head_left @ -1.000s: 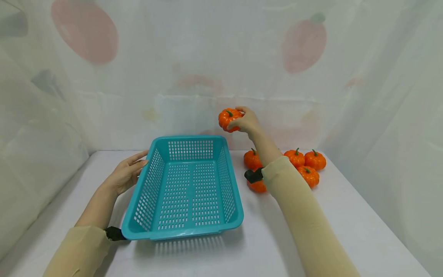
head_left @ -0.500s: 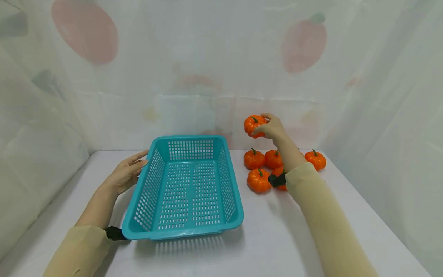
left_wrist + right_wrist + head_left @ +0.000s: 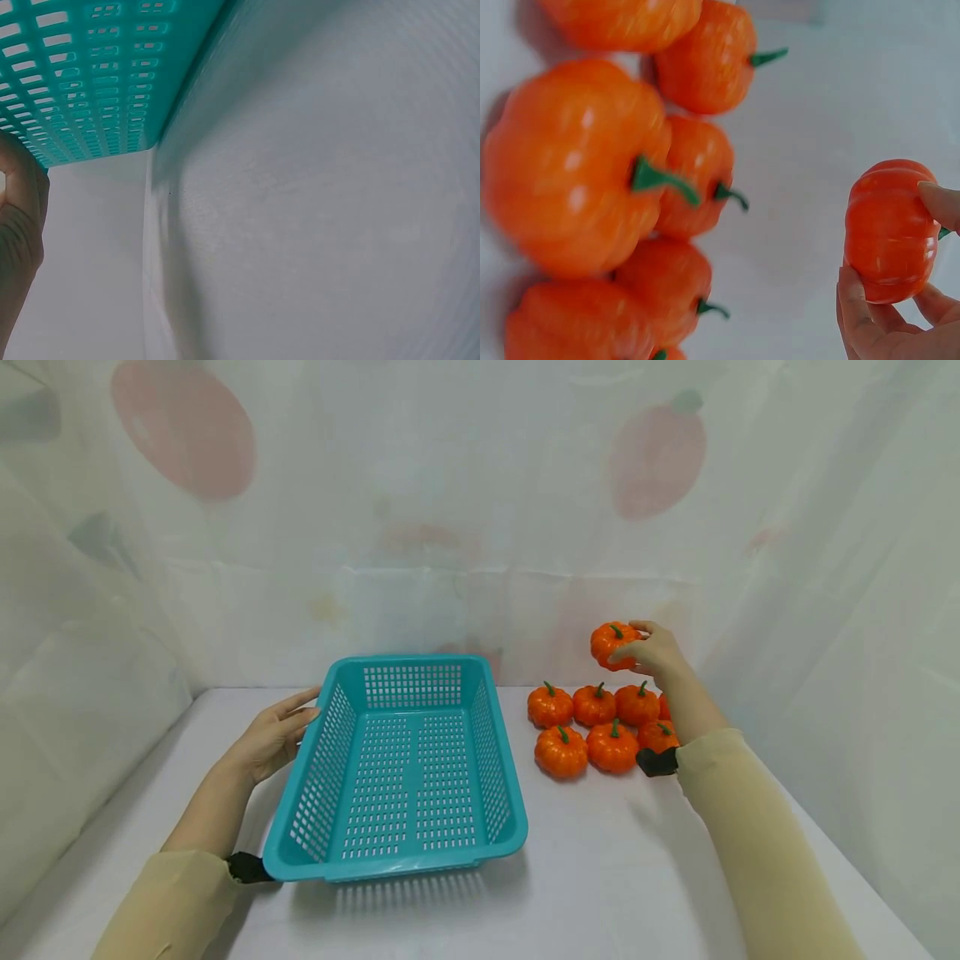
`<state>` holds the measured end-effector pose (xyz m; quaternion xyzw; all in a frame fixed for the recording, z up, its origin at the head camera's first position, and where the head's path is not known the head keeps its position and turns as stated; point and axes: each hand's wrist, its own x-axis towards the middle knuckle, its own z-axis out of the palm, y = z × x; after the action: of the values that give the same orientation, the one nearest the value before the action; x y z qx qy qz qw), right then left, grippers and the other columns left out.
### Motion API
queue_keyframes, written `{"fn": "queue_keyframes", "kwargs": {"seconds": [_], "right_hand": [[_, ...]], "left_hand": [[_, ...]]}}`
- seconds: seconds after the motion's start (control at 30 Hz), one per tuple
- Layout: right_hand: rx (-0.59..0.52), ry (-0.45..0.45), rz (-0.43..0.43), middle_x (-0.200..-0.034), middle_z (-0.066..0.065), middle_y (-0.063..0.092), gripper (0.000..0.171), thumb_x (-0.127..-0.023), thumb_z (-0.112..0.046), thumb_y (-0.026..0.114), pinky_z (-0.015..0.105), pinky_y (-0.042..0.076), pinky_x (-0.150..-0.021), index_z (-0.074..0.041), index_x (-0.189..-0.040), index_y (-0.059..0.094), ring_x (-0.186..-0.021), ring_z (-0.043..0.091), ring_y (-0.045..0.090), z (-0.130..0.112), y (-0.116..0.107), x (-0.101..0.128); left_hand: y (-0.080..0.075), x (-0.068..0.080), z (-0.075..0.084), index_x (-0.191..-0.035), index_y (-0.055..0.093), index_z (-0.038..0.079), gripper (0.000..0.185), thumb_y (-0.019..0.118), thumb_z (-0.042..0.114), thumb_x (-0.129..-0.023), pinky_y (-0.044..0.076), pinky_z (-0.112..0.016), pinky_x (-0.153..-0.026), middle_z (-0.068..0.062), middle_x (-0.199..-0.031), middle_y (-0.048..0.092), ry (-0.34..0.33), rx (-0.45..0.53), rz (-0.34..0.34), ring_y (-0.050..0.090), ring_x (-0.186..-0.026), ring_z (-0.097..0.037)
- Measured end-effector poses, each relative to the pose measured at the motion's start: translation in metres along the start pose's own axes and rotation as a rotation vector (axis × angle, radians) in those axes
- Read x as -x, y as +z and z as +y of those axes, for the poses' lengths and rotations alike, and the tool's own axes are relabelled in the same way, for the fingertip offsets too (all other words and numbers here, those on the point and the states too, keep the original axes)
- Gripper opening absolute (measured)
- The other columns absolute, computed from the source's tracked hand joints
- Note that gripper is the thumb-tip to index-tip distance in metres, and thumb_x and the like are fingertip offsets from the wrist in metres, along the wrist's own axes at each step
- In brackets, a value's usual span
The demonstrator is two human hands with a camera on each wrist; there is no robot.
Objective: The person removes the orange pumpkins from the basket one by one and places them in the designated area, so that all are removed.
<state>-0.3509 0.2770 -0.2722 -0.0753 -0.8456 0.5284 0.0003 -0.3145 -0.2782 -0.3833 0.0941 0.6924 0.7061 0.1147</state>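
Above the pumpkin pile [image 3: 600, 727], right hand [image 3: 656, 652] grips one pumpkin [image 3: 611, 643].

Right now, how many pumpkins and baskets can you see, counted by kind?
Orange pumpkins on the table: 6 in plain sight, first at; a seventh may hide behind the right forearm.
Orange pumpkin held in the right hand: 1
Teal basket, left hand against its side: 1
Total: 8 things

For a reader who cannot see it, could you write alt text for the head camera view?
A person's right hand holds a small orange pumpkin in the air above a cluster of pumpkins on a white table. The left hand rests against an empty teal basket.
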Motion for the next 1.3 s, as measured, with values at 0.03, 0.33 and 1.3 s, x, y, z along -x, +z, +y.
{"fn": "queue_keyframes", "kwargs": {"seconds": [0.03,0.33,1.3], "right_hand": [[0.008,0.003,0.007,-0.165,0.02,0.012,0.088,-0.088,-0.01,0.068,0.047,0.04,-0.116,-0.012,-0.159,0.016,-0.146,0.039,0.033,0.003,-0.004,0.001],[0.052,0.047,0.03,-0.165,0.02,0.016,0.09,-0.089,-0.014,0.068,0.045,0.043,-0.114,-0.011,-0.16,0.011,-0.132,0.034,0.042,0.034,-0.041,0.01],[0.139,0.196,-0.047,-0.151,0.034,0.023,0.091,-0.089,-0.018,0.066,0.019,0.057,-0.076,0.005,-0.155,0.008,-0.077,-0.002,0.055,0.132,-0.106,0.041]], "left_hand": [[0.0,0.0,0.0,-0.159,0.011,0.006,0.071,0.053,0.02,-0.103,0.06,-0.023,-0.074,0.009,-0.105,0.065,-0.001,0.0,0.001,0.07,-0.085,-0.004],[0.001,0.0,0.001,-0.159,0.012,0.007,0.07,0.053,0.021,-0.103,0.06,-0.023,-0.074,0.009,-0.104,0.066,0.002,-0.001,0.005,0.07,-0.085,-0.004],[0.0,0.0,0.001,-0.159,0.012,0.006,0.07,0.052,0.02,-0.103,0.06,-0.023,-0.074,0.007,-0.105,0.063,0.001,-0.021,-0.003,0.069,-0.085,-0.004]]}}
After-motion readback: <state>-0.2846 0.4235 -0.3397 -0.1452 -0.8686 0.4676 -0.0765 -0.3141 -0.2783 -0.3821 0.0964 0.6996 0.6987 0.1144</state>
